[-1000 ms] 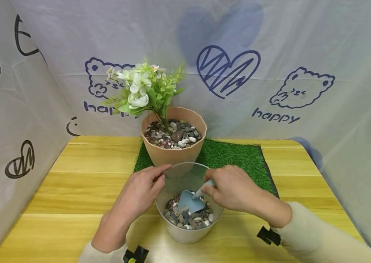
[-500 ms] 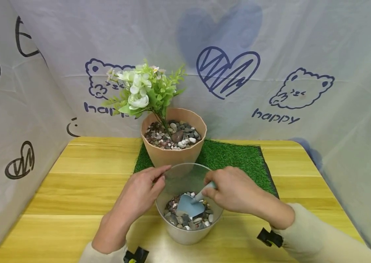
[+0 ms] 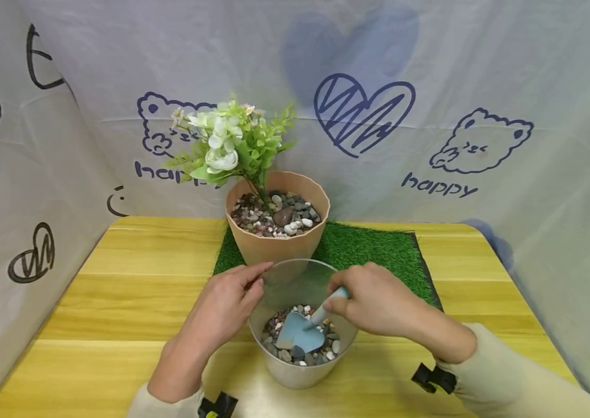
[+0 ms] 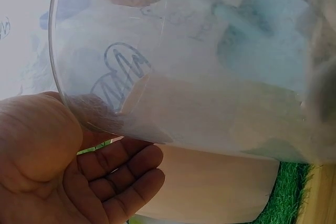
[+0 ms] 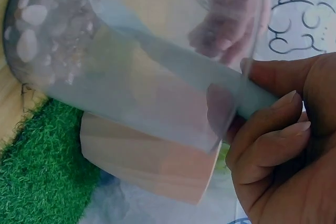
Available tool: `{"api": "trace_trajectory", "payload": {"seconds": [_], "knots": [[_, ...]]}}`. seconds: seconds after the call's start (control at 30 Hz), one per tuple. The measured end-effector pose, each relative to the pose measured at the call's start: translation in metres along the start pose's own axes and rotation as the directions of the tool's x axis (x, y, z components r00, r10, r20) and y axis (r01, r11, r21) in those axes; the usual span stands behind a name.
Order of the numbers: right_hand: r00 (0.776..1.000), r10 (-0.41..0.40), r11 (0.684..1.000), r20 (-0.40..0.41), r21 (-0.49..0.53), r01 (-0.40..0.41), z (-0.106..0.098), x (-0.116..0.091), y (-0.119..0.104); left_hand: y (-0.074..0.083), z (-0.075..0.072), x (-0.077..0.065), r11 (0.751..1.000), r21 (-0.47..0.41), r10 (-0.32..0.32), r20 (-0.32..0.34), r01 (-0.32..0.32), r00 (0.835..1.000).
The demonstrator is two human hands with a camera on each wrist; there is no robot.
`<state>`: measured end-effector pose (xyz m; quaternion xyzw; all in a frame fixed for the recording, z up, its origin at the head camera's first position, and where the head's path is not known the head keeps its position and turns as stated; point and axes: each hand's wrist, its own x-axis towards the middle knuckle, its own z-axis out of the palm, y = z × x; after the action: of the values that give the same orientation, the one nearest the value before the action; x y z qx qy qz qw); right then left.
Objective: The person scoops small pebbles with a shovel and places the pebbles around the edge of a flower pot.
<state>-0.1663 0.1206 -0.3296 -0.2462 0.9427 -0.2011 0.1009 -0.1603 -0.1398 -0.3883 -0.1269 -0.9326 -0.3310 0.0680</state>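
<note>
A clear plastic bucket (image 3: 295,371) with mixed pebbles (image 3: 313,358) at its bottom stands near the front of the table. My left hand (image 3: 224,305) pinches its rim on the left; the left wrist view shows the other fingers (image 4: 134,195) loosely bent outside the wall. My right hand (image 3: 376,299) grips the handle of a small light-blue trowel (image 3: 302,334), which slants down into the bucket. The blade lies among the pebbles, with a few stones at its front edge. Through the wall, the right wrist view shows the trowel handle (image 5: 184,66) blurred.
Behind the bucket, a peach flowerpot (image 3: 276,247) filled with pebbles holds a white-flowered plant (image 3: 232,139). It stands on a green turf mat (image 3: 373,249) on the wooden table (image 3: 133,302). A printed white cloth (image 3: 284,52) hangs at the back and sides.
The trowel blade has slid slightly toward the bucket's near left side, and stones have gathered at its front edge. My left hand has kept its place on the rim.
</note>
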Motion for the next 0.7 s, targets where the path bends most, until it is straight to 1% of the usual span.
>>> {"api": "trace_trajectory", "payload": {"seconds": [0.07,0.17,0.23,0.37,0.43,0.6,0.7], "knots": [[1.0,-0.012,1.0,0.002,-0.005,0.012,0.001,0.0,0.0,0.001,0.001,0.001,1.0,0.001,0.0,0.005,0.0,1.0],[0.999,-0.052,0.998,0.004,-0.024,0.052,0.004,0.0,-0.001,0.001,0.001,0.001,1.0,-0.001,-0.002,0.008,0.002,1.0],[0.998,-0.058,0.998,0.014,-0.019,0.059,0.004,-0.001,-0.001,0.002,0.001,0.001,1.0,-0.002,-0.002,0.006,0.002,1.0],[0.998,-0.002,0.999,0.057,0.049,-0.001,-0.003,-0.003,0.0,0.002,0.001,0.001,1.0,-0.005,-0.002,0.007,0.002,1.0],[0.997,0.012,0.997,0.072,0.076,-0.018,-0.005,-0.004,0.001,0.003,0.001,0.001,1.0,-0.009,-0.007,0.009,0.007,1.0],[0.996,-0.017,0.993,0.091,0.122,0.006,-0.005,-0.006,0.003,0.002,0.0,-0.001,1.0,-0.008,-0.024,0.005,0.024,1.0],[0.995,-0.023,0.986,0.093,0.169,0.007,-0.008,-0.007,0.007,0.002,0.0,0.0,1.0,-0.006,-0.017,0.004,0.017,1.0]]}}
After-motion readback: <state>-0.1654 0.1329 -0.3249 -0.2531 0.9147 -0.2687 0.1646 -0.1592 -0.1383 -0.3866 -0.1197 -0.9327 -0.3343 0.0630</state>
